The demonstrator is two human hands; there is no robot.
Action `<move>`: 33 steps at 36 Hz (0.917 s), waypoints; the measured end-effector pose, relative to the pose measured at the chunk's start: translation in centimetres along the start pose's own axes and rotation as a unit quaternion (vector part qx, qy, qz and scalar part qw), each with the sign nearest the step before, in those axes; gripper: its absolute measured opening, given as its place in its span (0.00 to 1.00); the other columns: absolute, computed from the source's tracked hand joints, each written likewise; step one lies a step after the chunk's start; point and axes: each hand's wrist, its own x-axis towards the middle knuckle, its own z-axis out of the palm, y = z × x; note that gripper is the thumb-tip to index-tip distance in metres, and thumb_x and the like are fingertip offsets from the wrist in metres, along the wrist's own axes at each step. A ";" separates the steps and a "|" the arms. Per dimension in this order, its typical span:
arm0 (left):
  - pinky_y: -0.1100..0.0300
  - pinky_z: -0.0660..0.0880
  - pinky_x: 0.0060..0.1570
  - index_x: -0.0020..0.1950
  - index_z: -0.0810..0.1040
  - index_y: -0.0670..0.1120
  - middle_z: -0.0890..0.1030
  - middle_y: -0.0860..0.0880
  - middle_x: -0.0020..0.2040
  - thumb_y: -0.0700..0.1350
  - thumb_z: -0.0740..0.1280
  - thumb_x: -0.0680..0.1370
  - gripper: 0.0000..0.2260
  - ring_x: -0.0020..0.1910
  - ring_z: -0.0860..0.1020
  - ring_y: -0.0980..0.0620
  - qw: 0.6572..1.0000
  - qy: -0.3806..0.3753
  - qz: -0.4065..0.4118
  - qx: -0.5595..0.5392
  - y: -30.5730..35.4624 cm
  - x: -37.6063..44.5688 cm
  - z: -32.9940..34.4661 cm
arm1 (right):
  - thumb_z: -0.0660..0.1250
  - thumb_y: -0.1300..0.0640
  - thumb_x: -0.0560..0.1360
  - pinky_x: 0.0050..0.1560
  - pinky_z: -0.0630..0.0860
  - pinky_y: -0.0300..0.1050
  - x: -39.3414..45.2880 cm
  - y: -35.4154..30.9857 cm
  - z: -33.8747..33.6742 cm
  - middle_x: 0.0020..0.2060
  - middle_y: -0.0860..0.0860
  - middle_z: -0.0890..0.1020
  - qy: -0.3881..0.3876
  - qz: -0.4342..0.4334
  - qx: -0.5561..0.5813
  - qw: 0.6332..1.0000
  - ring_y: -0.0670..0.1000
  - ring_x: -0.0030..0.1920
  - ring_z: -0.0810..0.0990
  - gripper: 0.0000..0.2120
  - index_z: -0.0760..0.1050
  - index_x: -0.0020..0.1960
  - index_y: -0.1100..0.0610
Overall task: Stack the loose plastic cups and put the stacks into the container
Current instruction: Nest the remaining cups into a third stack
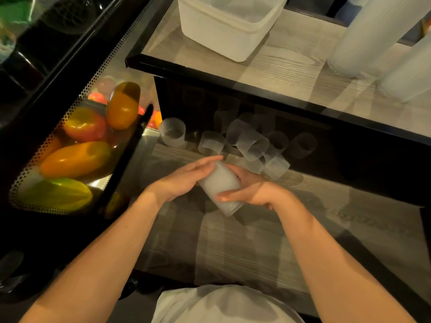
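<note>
A stack of clear ribbed plastic cups (220, 186) lies tilted between both hands above the wooden counter (245, 248). My left hand (184, 178) presses flat against the stack's left side, fingers extended. My right hand (247, 188) wraps the stack from the right. Several loose cups (253, 146) lie scattered just beyond the hands, and one (172, 134) stands upright at the left. A white rectangular container (224, 26) sits on the raised glass shelf at the top; it looks empty.
Tall stacks of cups (370, 36) stand at the upper right on the shelf. The black shelf edge (256, 89) runs across above the loose cups. A glass display case with coloured peppers (77, 159) is on the left.
</note>
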 end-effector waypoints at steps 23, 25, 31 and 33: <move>0.62 0.76 0.47 0.68 0.67 0.46 0.75 0.46 0.60 0.49 0.65 0.81 0.17 0.55 0.77 0.50 0.973 0.221 0.021 -0.060 1.4 0.7 -0.4 | 0.80 0.42 0.62 0.58 0.81 0.48 -2.3 2.9 -0.4 0.62 0.44 0.77 0.098 0.019 0.155 0.983 0.46 0.60 0.79 0.49 0.61 0.77 0.43; 0.55 0.77 0.53 0.66 0.73 0.45 0.79 0.44 0.59 0.50 0.61 0.83 0.15 0.57 0.79 0.44 0.967 0.161 0.006 -0.199 2.0 0.2 0.0 | 0.81 0.47 0.66 0.55 0.79 0.42 -2.8 3.3 -0.6 0.62 0.43 0.77 0.094 0.021 0.110 0.989 0.44 0.60 0.77 0.47 0.60 0.78 0.44; 0.57 0.73 0.60 0.59 0.79 0.55 0.82 0.55 0.55 0.54 0.59 0.83 0.11 0.56 0.79 0.57 0.998 0.056 -0.028 0.002 1.6 -0.6 0.3 | 0.82 0.49 0.65 0.64 0.76 0.46 -5.0 3.8 -1.5 0.63 0.41 0.76 -0.012 0.015 -0.026 0.999 0.44 0.61 0.77 0.45 0.62 0.75 0.37; 0.51 0.74 0.62 0.61 0.79 0.53 0.83 0.54 0.56 0.54 0.61 0.82 0.12 0.57 0.80 0.54 0.998 0.045 -0.045 0.026 1.2 -0.8 0.3 | 0.83 0.50 0.65 0.64 0.76 0.45 -5.5 4.1 -1.4 0.65 0.41 0.76 -0.031 0.010 -0.018 0.999 0.43 0.62 0.76 0.47 0.60 0.77 0.39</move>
